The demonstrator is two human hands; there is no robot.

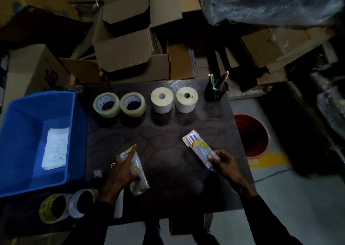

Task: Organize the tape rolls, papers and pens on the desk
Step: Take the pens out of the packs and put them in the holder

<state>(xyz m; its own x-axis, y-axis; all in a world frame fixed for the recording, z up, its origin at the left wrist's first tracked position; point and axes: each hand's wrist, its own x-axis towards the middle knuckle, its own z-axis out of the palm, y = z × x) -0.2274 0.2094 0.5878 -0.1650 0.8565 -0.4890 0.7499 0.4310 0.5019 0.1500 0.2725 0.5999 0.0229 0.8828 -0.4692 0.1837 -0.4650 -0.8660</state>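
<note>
Left hand (121,170) grips the left pen pack (141,182) on the desk (168,138); right hand (225,163) pinches the right pen pack (196,144) by its near end.

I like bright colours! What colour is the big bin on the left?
Blue bin, clearest in the head view.

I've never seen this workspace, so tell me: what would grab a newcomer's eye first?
Along the desk's far side sit two clear tape rolls and two cream paper rolls in a row. Nearer, the left hand holds one pen pack and the right hand pinches a second pen pack. A blue bin with white paper sits at left.
</note>
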